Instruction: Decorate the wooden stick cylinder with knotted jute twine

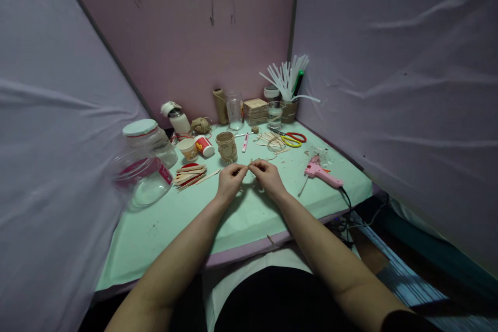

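My left hand [231, 182] and my right hand [268, 177] meet fingertip to fingertip low over the middle of the table. Both are pinched on a thin piece of twine [256, 160], whose strands show just beyond the fingers; the rest is mostly hidden. Directly behind my left hand stands a twine-trimmed cup [227, 148], upright and untouched. Loose twine [276, 144] curls over several thin wooden sticks farther back, right of the cup. A pink craft knife [245, 142] lies between the cup and those sticks.
At right lie a pink glue gun [322, 172] and scissors [293, 139]. Popsicle sticks [190, 176], paper cups [204, 146] and large clear jars [151, 187] occupy the left. Along the back are a twine ball [201, 125], a glass jar [235, 111], wooden squares [256, 112] and glue sticks [286, 80].
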Demonstrator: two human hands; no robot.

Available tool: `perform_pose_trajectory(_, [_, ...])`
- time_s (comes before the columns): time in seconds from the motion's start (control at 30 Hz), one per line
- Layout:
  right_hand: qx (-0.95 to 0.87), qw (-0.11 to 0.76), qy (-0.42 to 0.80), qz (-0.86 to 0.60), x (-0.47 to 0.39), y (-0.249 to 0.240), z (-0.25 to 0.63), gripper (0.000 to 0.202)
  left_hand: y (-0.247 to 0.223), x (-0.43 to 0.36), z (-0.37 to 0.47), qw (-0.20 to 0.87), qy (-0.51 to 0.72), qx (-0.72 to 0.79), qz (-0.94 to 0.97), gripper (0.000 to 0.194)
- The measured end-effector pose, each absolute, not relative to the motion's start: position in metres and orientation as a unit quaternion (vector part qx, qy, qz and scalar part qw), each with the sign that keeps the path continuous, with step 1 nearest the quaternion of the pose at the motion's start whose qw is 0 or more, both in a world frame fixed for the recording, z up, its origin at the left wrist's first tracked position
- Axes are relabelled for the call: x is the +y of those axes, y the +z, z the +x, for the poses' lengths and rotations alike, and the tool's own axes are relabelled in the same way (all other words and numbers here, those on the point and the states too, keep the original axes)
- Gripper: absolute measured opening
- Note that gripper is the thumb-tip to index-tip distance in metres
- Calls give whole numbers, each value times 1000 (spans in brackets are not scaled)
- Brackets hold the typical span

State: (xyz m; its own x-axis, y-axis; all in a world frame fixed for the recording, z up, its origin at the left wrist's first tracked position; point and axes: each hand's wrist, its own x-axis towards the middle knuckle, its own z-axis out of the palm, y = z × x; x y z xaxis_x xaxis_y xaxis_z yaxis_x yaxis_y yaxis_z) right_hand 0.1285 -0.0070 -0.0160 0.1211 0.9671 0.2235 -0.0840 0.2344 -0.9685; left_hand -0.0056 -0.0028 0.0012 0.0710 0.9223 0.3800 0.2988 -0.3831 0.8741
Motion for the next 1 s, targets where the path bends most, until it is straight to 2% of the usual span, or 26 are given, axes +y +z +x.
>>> perform_pose_trajectory(0.27, [-486, 585, 457, -462, -9, -14, 128, 18, -1, 0, -6, 371, 502, 466, 627, 17])
perform_pose_trajectory(0.47, [-472, 574, 490, -456, -10, -10, 128, 22, -3, -4, -3, 278, 480, 445, 704, 12])
perform_pose_trajectory(0.53, [-476, 569, 495, -452, -11, -9, 129, 25, -2, -5, -2, 289, 483, 438, 701, 11])
perform_pose_trajectory(0.63, [-488, 562, 495, -448, -11, -9, 130, 27, 0, -5, -2, 377, 492, 443, 647, 13])
perform_pose_trajectory(0.77, [-497, 565, 492, -437, -12, -10, 129, 28, 4, -2, -4, 544, 497, 430, 522, 17])
perform_pose_trajectory(0.9, [-507, 584, 492, -400, -13, -8, 128, 28, 5, 2, -10, 713, 412, 389, 413, 20])
perform_pose_trajectory(1.0, [-492, 588, 514, -384, -13, -7, 128, 31, 5, 2, -10, 706, 396, 388, 440, 21])
